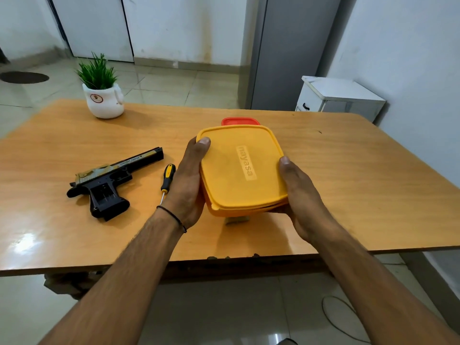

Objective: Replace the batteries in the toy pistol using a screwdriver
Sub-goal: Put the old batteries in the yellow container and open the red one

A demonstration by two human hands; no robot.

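A yellow lidded box (pixel 240 168) marked "mayasa" is held above the table between both hands. My left hand (pixel 188 183) grips its left side, thumb on the lid's corner. My right hand (pixel 300 195) grips its right side, thumb on the lid's edge. The black and gold toy pistol (pixel 112 181) lies on its side at the left, its grip's battery bay uncovered and facing up. A screwdriver (pixel 167 179) with a yellow and black handle lies between the pistol and my left hand, tip toward me.
An orange-red lid or box (pixel 240 121) peeks out behind the yellow box. A white pot with a green plant (pixel 103 95) stands at the wooden table's (pixel 348 183) far left. A small pale object (pixel 236 219) lies under the yellow box. A white cabinet (pixel 336 97) stands beyond the table.
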